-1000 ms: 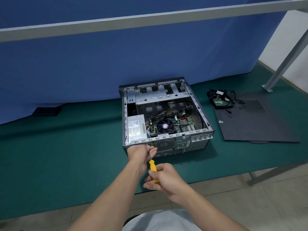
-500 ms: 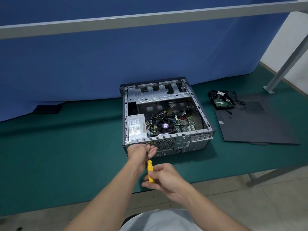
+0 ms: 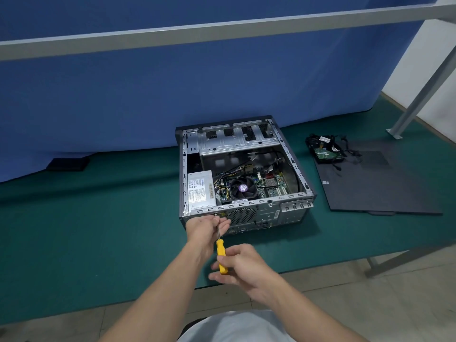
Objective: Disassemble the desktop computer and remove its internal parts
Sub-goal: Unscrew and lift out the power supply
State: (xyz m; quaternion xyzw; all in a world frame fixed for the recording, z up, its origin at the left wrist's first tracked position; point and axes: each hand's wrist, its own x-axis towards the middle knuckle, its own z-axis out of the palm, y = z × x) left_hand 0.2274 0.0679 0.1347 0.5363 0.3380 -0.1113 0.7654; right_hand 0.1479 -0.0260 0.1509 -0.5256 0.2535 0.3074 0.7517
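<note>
i'm undoing the rear screw [image 3: 216, 214] of the power supply [image 3: 199, 190], right hand [image 3: 243, 267] gripping the screwdriver [image 3: 220, 253], left hand [image 3: 204, 228] pinching its shaft; next likely needs steady turns, tip seated.

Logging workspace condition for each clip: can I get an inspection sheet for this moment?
Surface: green mat over the table.
Job's things: computer case open on top, with the power supply and fan inside; screwdriver at its rear panel.
Clutter: side panel lies flat to the right, with the hard drive at its far corner.
Hands: left hand holds the screwdriver shaft at the case; right hand grips the yellow handle.
Cables: wires inside the case beside the fan; loose black leads around the hard drive.
Surroundings: blue curtain, metal frame, tiled floor.
</note>
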